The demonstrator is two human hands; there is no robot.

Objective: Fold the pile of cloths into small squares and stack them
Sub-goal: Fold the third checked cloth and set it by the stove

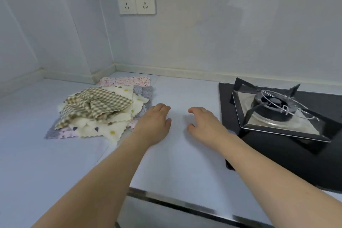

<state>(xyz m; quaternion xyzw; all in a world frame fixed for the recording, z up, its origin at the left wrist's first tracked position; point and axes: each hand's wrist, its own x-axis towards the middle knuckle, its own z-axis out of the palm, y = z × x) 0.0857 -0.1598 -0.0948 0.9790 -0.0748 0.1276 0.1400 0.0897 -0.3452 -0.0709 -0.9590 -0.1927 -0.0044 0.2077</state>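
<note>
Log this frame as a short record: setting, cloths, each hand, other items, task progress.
setting: pale countertop in a wall corner
cloths: loose unfolded pile; checked cloth crumpled on top
left hand: fingers loosely curled, holds nothing, beside the pile's right edge
right hand: fingers loosely curled, holds nothing, over bare counter
other items: gas stove at right; two wall sockets
task progress: no folded squares or stack visible
</note>
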